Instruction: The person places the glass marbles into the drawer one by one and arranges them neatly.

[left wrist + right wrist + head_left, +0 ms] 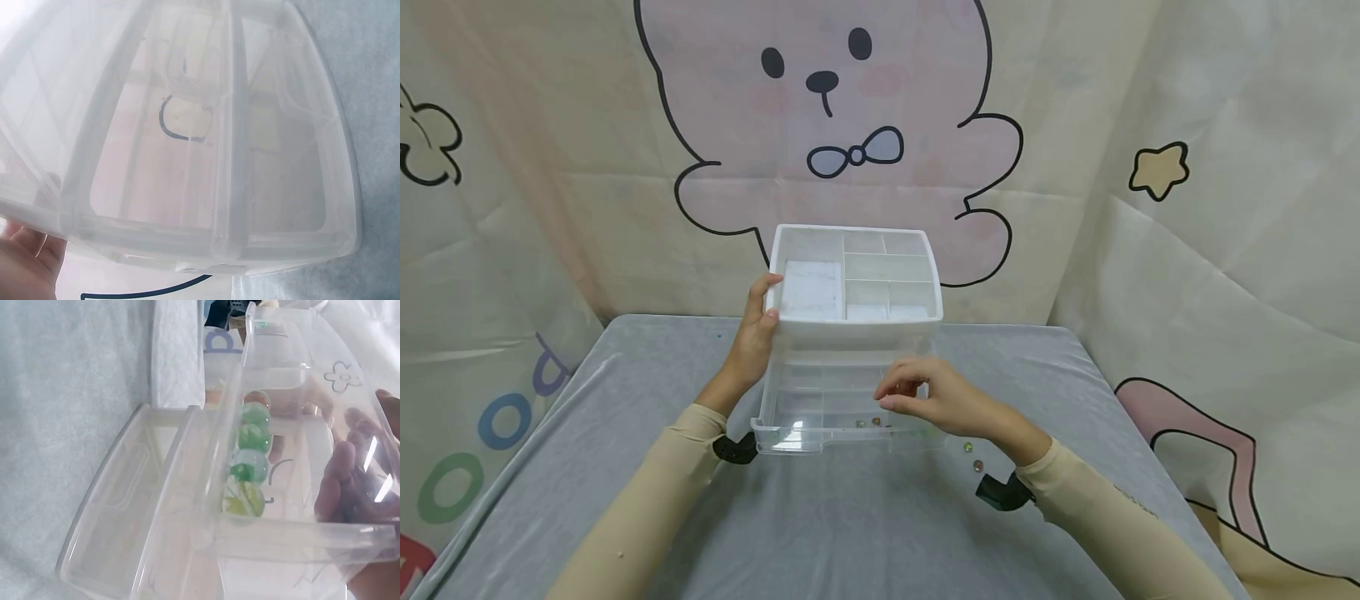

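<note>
A storage box (856, 326) of white and clear plastic stands on the table, with a divided top tray and a clear drawer (790, 440) pulled out at the front. My left hand (752, 346) grips its upper left side, fingertips at the rim; part of that hand (28, 262) shows in the left wrist view. Above the drawer is my right hand (943, 398), its thumb and bent fingers close together; whether something is between them cannot be made out. Several glass marbles (253, 437) lie in a row inside the drawer, green, yellow-green and reddish.
Two loose marbles, a greenish one (967, 447) and a brownish one (978, 466), lie on the grey cloth-covered table (865, 533) to the right of the drawer. A printed fabric backdrop (1067, 100) hangs behind and beside the table.
</note>
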`<state>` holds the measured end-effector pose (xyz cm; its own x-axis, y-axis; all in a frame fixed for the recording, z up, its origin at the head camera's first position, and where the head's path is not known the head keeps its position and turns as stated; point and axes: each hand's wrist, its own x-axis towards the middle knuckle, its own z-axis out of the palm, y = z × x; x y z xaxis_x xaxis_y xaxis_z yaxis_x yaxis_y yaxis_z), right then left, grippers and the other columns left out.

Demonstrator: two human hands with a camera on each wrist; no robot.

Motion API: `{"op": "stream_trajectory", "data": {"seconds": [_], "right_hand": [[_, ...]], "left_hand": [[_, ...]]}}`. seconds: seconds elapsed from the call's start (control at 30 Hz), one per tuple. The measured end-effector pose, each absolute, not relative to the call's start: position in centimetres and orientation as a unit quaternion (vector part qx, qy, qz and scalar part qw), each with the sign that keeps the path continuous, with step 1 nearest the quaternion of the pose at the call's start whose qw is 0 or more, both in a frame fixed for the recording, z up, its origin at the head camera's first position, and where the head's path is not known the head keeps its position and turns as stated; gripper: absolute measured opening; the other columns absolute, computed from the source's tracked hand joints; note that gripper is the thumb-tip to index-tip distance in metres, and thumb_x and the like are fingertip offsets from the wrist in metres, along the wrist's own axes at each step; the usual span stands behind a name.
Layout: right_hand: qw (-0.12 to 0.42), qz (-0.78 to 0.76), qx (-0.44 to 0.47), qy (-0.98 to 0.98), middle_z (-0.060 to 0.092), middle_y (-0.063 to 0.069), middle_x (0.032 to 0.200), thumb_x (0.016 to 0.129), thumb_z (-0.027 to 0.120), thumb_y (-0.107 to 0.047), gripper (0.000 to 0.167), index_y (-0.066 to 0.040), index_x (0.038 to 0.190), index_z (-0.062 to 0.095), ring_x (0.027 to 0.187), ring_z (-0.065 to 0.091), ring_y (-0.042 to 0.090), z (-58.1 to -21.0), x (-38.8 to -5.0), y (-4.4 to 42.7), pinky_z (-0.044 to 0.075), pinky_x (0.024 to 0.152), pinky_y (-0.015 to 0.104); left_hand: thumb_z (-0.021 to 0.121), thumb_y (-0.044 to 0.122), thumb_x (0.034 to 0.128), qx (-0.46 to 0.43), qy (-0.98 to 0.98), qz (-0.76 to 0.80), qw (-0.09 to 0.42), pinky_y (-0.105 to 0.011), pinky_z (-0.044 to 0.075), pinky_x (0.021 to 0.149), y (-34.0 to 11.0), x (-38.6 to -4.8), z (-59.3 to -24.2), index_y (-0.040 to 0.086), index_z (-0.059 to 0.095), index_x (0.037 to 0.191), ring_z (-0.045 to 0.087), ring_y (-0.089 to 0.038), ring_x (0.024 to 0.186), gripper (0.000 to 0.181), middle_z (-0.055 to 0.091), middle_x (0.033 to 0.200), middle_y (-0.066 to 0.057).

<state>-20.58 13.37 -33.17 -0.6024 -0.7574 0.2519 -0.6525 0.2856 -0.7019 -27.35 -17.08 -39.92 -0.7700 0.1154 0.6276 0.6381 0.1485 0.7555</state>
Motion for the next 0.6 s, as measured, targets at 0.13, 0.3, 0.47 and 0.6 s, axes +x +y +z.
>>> {"op": "stream_trajectory", "data": {"seconds": [0.13, 0.3, 0.47, 0.6], "right_hand": [[0.047, -0.426, -0.439, 0.790, 0.071, 0.007, 0.097, 0.096, 0.066, -0.006, 0.012, -0.006, 0.102, 0.076, 0.080, 0.058, 0.010, -33.2, -20.7, 13.9, 0.051, 0.074, 0.025], [0.034, -0.439, -0.436, 0.785, 0.070, 0.009, 0.092, 0.097, 0.065, -0.006, 0.012, -0.008, 0.102, 0.075, 0.078, 0.056, 0.011, -33.0, -20.9, 14.6, 0.050, 0.073, 0.025], [0.023, -0.442, -0.428, 0.788, 0.069, 0.008, 0.092, 0.097, 0.064, -0.007, 0.013, -0.008, 0.103, 0.076, 0.080, 0.057, 0.011, -32.7, -21.0, 15.3, 0.052, 0.074, 0.025], [0.011, -0.444, -0.423, 0.790, 0.070, 0.006, 0.095, 0.097, 0.064, -0.005, 0.013, -0.007, 0.103, 0.076, 0.080, 0.058, 0.011, -32.6, -21.0, 16.0, 0.053, 0.074, 0.026]], "left_hand": [[0.031, 0.034, 0.1072, -0.258, -0.727, -0.599, 0.217, -0.054, 0.028, 0.100, -17.1, -27.4, -40.0, 0.011, 0.026, 0.147, 0.031, -0.037, 0.132, 0.046, 0.022, 0.157, -0.023], [0.031, 0.034, 0.1071, -0.251, -0.730, -0.598, 0.215, -0.054, 0.030, 0.097, -17.1, -27.4, -40.0, 0.013, 0.026, 0.147, 0.033, -0.038, 0.129, 0.046, 0.022, 0.156, -0.023], [0.030, 0.027, 0.1059, -0.248, -0.734, -0.595, 0.215, -0.059, 0.029, 0.100, -17.2, -27.4, -40.0, 0.013, 0.026, 0.147, 0.030, -0.039, 0.133, 0.044, 0.020, 0.158, -0.023], [0.030, 0.030, 0.1067, -0.250, -0.733, -0.595, 0.213, -0.058, 0.028, 0.100, -17.2, -27.4, -39.9, 0.013, 0.025, 0.147, 0.031, -0.039, 0.132, 0.044, 0.020, 0.158, -0.023]]}}
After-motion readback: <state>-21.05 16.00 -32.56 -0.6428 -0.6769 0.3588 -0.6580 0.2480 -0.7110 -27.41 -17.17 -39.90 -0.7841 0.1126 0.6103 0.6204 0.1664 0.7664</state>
